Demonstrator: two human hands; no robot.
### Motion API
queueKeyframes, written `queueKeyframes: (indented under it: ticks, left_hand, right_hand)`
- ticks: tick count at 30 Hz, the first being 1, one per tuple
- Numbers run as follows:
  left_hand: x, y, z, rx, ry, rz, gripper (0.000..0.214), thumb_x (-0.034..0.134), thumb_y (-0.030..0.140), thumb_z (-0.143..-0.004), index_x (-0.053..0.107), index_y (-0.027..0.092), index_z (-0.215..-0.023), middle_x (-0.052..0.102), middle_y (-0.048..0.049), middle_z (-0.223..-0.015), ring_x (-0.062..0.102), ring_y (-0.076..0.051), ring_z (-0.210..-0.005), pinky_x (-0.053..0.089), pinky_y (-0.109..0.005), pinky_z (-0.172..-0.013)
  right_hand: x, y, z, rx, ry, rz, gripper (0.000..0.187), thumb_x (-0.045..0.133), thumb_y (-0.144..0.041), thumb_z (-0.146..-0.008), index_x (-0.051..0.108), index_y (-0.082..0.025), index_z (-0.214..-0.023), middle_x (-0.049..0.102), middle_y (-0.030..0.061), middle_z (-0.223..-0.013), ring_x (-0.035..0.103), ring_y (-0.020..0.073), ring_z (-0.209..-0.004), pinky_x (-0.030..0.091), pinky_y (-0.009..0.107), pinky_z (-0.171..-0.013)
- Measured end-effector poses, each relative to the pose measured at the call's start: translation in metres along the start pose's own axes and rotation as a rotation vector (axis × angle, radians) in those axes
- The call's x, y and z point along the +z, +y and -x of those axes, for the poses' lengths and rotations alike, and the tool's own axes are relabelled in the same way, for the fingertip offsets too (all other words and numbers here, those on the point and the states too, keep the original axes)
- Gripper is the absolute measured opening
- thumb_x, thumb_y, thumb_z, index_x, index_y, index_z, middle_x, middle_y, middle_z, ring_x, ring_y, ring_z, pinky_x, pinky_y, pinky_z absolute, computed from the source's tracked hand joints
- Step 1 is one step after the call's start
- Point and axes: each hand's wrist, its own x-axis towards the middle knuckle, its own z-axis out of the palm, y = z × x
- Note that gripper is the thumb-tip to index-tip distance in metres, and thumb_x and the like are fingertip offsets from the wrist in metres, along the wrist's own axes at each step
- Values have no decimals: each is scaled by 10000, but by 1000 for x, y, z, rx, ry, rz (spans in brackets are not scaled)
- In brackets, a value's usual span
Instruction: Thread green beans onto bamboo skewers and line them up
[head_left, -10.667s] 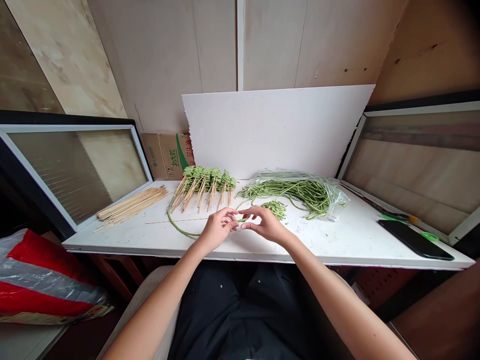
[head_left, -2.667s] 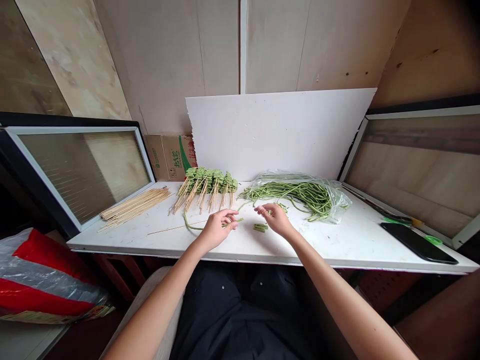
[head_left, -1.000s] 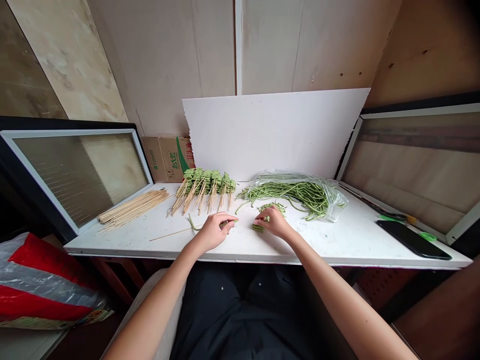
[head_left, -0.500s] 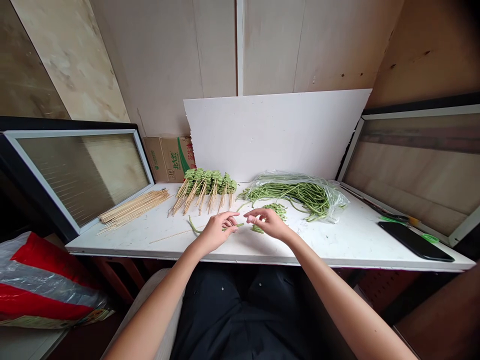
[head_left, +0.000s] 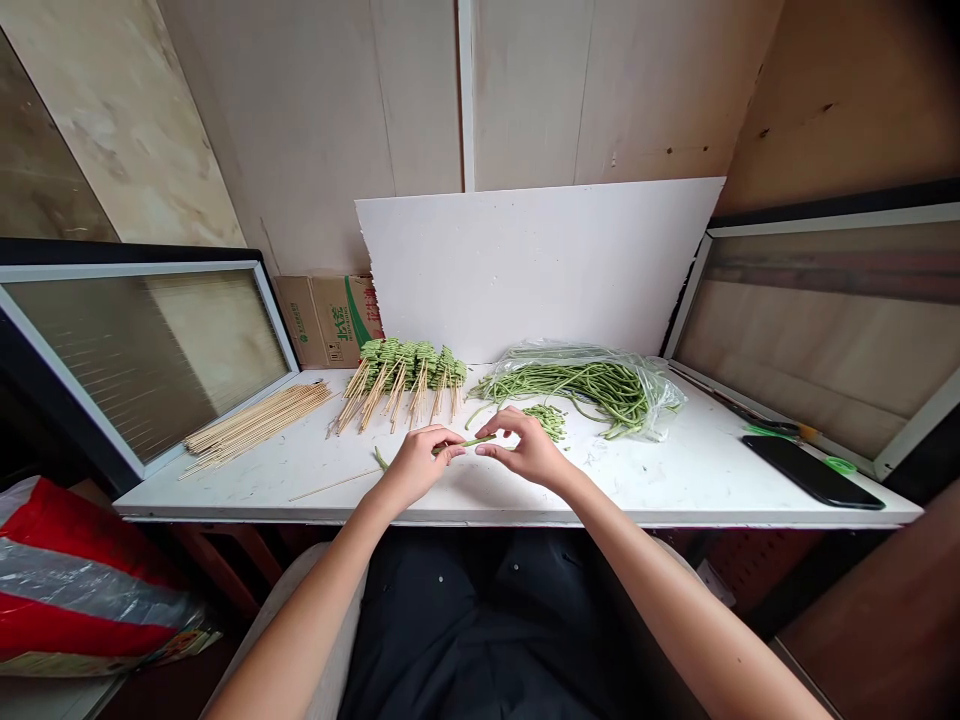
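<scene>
Left hand (head_left: 417, 462): thumb and fingers pinching a green long bean (head_left: 466, 443) just above the near middle of the white counter (head_left: 637, 488). Right hand (head_left: 526, 450): thumb and fingers curved around the bean's right end; cannot tell whether they press on it. Bean runs nearly level between the two hands, right end slightly raised. A bean tail (head_left: 380, 459) shows left of the left hand; its join with the held length is hidden by that hand.

Near, to the left, a lone skewer (head_left: 330, 487) lies on the counter, right end close to the left hand. Just beyond the right hand, a small heap of short bean pieces (head_left: 551, 419).

Farther out, far middle: loaded bean skewers (head_left: 409, 362) stacked in a row, bare stick ends pointing near. To their right, a mass of whole long beans (head_left: 600, 384), partly inside a clear plastic bag (head_left: 666, 405). Left side of counter: bundle of bare bamboo skewers (head_left: 259, 422), lying roughly parallel. Right side: black phone (head_left: 810, 470), lying flat near the edge.

Behind all this, a white board (head_left: 540, 270) stands upright at the far edge; cardboard box (head_left: 322, 322) at its left.
</scene>
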Motion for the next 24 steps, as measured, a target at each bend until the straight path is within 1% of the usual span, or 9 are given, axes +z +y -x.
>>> queueKeyframes:
  ticks: [2, 5, 8, 11, 13, 16, 20, 22, 24]
  left_hand:
    - [2, 4, 0, 47, 13, -28, 168, 686, 309, -994, 810, 198, -1020, 792, -84, -988, 724, -215, -876, 562, -328, -795]
    - [3, 10, 1, 92, 24, -60, 144, 681, 270, -1001, 810, 204, -1010, 787, -74, -962, 715, -210, -866, 543, -329, -810]
    - [2, 14, 1, 106, 40, -59, 123, 682, 221, -991, 804, 208, -984, 782, -61, -927, 710, -200, -834, 537, -318, -794]
    - [1, 16, 1, 108, 47, -44, 141, 679, 135, -949, 790, 206, -898, 777, -45, -878, 704, -190, -798, 538, -310, -778]
    - [2, 18, 2, 103, 59, -16, 172, 666, 101, -927, 780, 206, -852, 774, -38, -849, 702, -186, -778, 540, -306, -762]
    - [4, 21, 2, 99, 80, 41, 199, 643, 77, -906, 779, 201, -828, 773, -35, -810, 702, -178, -742, 548, -301, -742]
    - [2, 21, 2, 84, 100, 120, 221, 609, 58, -891, 782, 184, -838, 770, -43, -793, 706, -170, -711, 570, -292, -723]
    - [-1, 18, 1, 59, 130, 146, 190, 624, 91, -911, 791, 177, -880, 768, -48, -797, 709, -167, -696, 580, -290, -714]
    - [-4, 15, 0, 41, 158, 141, 144, 658, 152, -939, 800, 172, -933, 768, -51, -813, 707, -161, -676, 584, -289, -709]
  right_hand:
    - [3, -5, 0, -62, -1, 10, 323, 759, -570, -937, 816, -256, -990, 785, 98, -935, 657, 267, -935, 532, 402, -809]
    - [8, -11, 1, -143, 36, 10, 290, 727, -542, -967, 822, -269, -992, 773, 100, -900, 635, 276, -907, 534, 444, -848]
    - [11, -17, 2, -164, 65, 6, 252, 724, -507, -976, 828, -279, -1003, 762, 101, -883, 620, 282, -894, 532, 457, -836]
    - [15, -19, 3, -120, 94, -34, 236, 717, -486, -983, 836, -286, -944, 743, 95, -827, 617, 285, -873, 528, 464, -823]
    - [19, -18, 4, -65, 133, -110, 264, 728, -505, -970, 834, -283, -872, 735, 87, -791, 627, 279, -855, 526, 466, -831]
    - [25, -14, 4, 14, 162, -261, 331, 782, -570, -909, 824, -261, -795, 731, 80, -771, 646, 267, -844, 527, 451, -841]
    - [28, -6, 3, 107, 175, -456, 378, 838, -610, -831, 807, -237, -771, 722, 69, -771, 649, 250, -817, 532, 407, -772]
    - [23, -1, 2, 142, 168, -476, 372, 847, -605, -820, 817, -234, -811, 738, 72, -818, 658, 246, -821, 534, 393, -746]
    - [15, 7, 1, 144, 145, -367, 352, 842, -592, -831, 838, -241, -858, 753, 84, -874, 669, 260, -880, 535, 399, -776]
